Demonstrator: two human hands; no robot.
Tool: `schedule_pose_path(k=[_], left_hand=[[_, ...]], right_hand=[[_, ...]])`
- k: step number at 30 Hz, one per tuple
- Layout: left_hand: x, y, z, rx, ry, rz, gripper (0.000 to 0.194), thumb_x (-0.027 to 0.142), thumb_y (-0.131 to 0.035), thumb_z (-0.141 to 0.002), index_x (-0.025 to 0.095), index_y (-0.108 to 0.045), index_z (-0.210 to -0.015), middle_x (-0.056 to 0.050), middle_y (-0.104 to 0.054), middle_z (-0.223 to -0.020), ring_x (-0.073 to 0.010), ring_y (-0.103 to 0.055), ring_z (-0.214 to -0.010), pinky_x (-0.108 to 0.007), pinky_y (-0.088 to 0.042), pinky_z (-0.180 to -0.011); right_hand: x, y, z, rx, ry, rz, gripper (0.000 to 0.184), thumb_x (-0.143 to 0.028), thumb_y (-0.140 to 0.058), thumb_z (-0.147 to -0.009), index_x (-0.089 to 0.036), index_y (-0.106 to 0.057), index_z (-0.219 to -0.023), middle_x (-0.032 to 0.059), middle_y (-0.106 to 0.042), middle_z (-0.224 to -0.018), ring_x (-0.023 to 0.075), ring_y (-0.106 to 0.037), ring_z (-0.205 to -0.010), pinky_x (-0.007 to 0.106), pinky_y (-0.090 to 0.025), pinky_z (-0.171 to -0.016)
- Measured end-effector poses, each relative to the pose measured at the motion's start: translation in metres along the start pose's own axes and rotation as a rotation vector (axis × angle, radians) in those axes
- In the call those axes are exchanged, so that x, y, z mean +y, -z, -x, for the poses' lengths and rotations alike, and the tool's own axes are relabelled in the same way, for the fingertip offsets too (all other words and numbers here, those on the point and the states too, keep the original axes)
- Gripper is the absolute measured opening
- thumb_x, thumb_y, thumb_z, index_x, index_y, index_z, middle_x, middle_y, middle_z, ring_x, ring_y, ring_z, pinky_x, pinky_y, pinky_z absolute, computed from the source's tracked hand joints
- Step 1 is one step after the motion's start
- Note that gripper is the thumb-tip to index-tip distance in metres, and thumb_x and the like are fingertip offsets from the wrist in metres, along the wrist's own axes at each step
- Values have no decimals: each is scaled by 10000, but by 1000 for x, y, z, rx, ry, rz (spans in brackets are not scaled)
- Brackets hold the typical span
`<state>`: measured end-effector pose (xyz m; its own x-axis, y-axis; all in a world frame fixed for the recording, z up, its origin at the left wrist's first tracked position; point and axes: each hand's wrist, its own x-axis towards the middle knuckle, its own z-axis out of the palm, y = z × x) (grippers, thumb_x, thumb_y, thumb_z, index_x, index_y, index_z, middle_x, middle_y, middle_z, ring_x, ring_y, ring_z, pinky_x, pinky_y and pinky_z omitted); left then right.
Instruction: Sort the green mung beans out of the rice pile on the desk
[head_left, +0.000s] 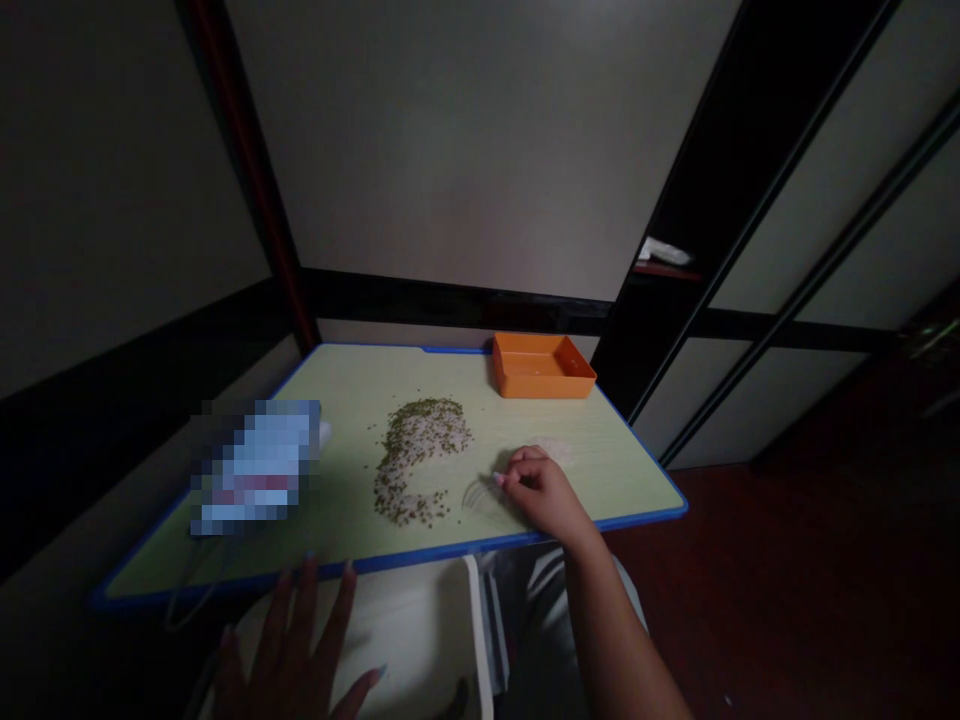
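My right hand is over the right part of the pale green tabletop. Its thumb and fingers are pinched together; whatever may be between them is too small to see. Just left of these fingertips, faint curved lines show on the surface; I cannot tell what they are. Further left lies a spread pile of mixed small green beans and white grains like rice. A thin patch of pale grains lies just beyond my right hand. My left hand, fingers spread, hovers over a white bin at the near edge.
An orange rectangular tray stands at the table's back right. A blurred-out pale item rests on the left side, with a thin loop hanging over the blue edge. Cabinet panels rise directly behind the table.
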<state>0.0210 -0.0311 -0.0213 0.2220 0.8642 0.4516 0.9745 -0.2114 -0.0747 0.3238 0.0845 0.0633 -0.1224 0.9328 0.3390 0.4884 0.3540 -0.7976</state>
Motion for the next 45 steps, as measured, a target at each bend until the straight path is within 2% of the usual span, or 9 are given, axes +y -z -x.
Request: schedule_pose_path(k=[4, 7, 16, 23, 27, 30, 35, 38, 45], left_hand=[[-2, -4, 0, 42, -33, 24, 757, 406, -433, -936, 209, -114, -1594, -216, -29, -1729, -389, -32, -1616, -776, -123, -1224], [-1, -5, -1, 80, -29, 67, 772, 420, -384, -948, 267, -6, -1603, -181, -5, -1741, -373, -38, -1619, -778, -102, -1226], [1, -4, -2, 146, -57, 70, 762, 382, -377, -939, 235, -44, -1608, -186, -2, -1742, -363, -13, -1622, -760, -64, -1238], [-1, -5, -1, 117, -50, 65, 739, 395, -358, -947, 221, -62, -1602, -198, -8, -1738, -363, 2, -1623, -780, -78, -1225], [-3, -4, 2, -20, -11, 4, 685, 427, -425, -934, 189, -290, -1562, -209, -92, -1727, -348, 35, -1624, -763, -124, -1229], [-3, -3, 2, -32, -7, -7, 640, 426, -435, -928, 174, -400, -1515, -212, -114, -1723, -340, 39, -1626, -757, -121, -1231], [-2, -4, -1, 91, -58, 43, 711, 387, -403, -929, 177, -209, -1580, -203, -3, -1737, -350, 34, -1625, -757, -70, -1235], [-1, -6, -2, 107, -53, 57, 748, 371, -376, -935, 212, -66, -1597, -188, 22, -1741, -345, 42, -1625, -761, -61, -1234], [-1, -7, 3, 30, 1, 60, 792, 394, -442, -919, 226, -72, -1599, -203, -60, -1732, -382, -37, -1618, -761, -125, -1231]], right_hand=[[-6, 0, 4, -6, 5, 79, 357, -160, -730, -852, -187, -544, -549, 15, -579, -742, 185, -525, -818, 336, -379, -810], [-14, -2, 7, -25, 25, 122, 341, -163, -739, -861, -183, -569, -566, 24, -605, -785, 191, -535, -854, 351, -380, -845], [-32, -19, 15, -35, 22, 163, 315, -163, -792, -836, -183, -603, -585, 23, -619, -812, 201, -540, -890, 358, -380, -853], [-49, -28, 22, -116, 29, 162, 300, -202, -809, -842, -175, -621, -610, 12, -628, -856, 203, -558, -971, 395, -339, -927], [-52, -23, 23, -34, 51, 167, 300, -195, -758, -877, -175, -608, -618, 18, -619, -844, 197, -547, -933, 380, -350, -888], [-53, -17, 22, 49, 42, 255, 281, -186, -732, -888, -178, -617, -632, 30, -622, -851, 208, -533, -925, 393, -343, -887], [-56, -18, 20, 39, 23, 334, 268, -184, -732, -887, -181, -624, -641, 34, -634, -870, 211, -532, -944, 396, -337, -902], [-57, -22, 18, 31, -5, 363, 270, -189, -734, -888, -181, -625, -641, 37, -638, -875, 213, -531, -956, 394, -333, -900], [-54, -26, 12, -14, -47, 354, 277, -218, -765, -876, -183, -627, -638, 48, -642, -880, 227, -534, -974, 401, -329, -895]])
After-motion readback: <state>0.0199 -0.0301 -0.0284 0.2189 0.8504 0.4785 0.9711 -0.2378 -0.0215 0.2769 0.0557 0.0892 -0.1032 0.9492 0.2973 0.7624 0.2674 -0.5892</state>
